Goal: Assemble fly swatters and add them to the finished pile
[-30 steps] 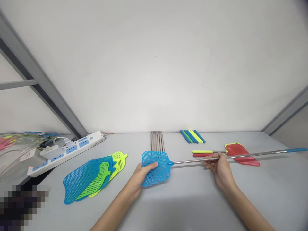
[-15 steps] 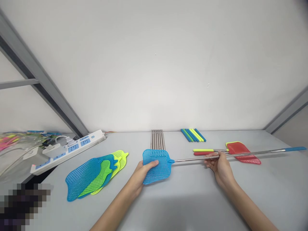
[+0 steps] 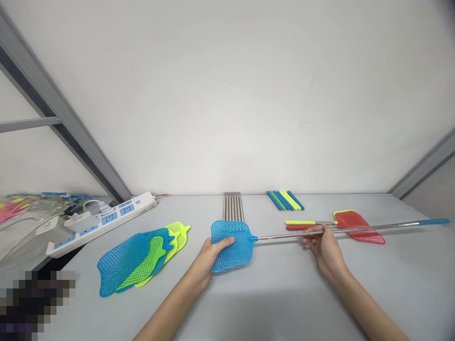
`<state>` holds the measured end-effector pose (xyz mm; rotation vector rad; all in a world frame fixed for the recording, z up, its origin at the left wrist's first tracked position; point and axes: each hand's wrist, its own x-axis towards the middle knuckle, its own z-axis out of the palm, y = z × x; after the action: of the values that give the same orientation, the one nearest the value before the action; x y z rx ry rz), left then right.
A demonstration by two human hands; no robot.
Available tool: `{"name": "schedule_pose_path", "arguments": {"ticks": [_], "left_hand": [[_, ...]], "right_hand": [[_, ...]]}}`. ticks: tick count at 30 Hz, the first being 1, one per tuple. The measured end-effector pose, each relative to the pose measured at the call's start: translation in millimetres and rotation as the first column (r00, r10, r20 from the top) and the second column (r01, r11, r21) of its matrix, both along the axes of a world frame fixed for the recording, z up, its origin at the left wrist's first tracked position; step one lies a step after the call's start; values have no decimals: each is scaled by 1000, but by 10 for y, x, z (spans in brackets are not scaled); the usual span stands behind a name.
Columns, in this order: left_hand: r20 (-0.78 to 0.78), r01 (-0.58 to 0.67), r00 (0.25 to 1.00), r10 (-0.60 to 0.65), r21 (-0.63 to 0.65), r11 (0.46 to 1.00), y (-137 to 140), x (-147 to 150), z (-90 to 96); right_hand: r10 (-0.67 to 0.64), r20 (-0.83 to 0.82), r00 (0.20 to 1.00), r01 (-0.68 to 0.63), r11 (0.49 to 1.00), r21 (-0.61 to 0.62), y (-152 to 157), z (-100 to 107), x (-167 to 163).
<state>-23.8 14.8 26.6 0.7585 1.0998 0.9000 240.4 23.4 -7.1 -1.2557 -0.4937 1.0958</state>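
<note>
A blue fly swatter [image 3: 232, 248] with a long metal rod and a blue grip at its far right end is held level above the table. My left hand [image 3: 209, 255] grips its perforated head, thumb on top and the other fingers hidden behind. Farther right, my right hand [image 3: 325, 244] is closed around the middle of the rod, fingertips curled. Behind the rod lie a red fly swatter [image 3: 355, 222] and a yellow one beneath it, their yellow grip [image 3: 300, 222] and red grip [image 3: 296, 228] pointing left.
Loose swatter heads [image 3: 138, 260] in blue, green and yellow lie overlapped at the left. Several metal rods [image 3: 232, 206] lie side by side near the wall, with coloured grips [image 3: 285, 200] to their right. A power strip [image 3: 103, 222] with plugs runs along the left edge.
The far blue-grip end of the held fly swatter has shifted slightly left. Both hands keep nearly the same place and hold.
</note>
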Motion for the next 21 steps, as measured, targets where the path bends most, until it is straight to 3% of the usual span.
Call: {"name": "schedule_pose_path", "arguments": {"ticks": [21], "left_hand": [[30,-42,999,42,-1,999,-6,12,-22]], "right_hand": [[16,9,1000,-16,1000,-4,-4,-5,3]]}}
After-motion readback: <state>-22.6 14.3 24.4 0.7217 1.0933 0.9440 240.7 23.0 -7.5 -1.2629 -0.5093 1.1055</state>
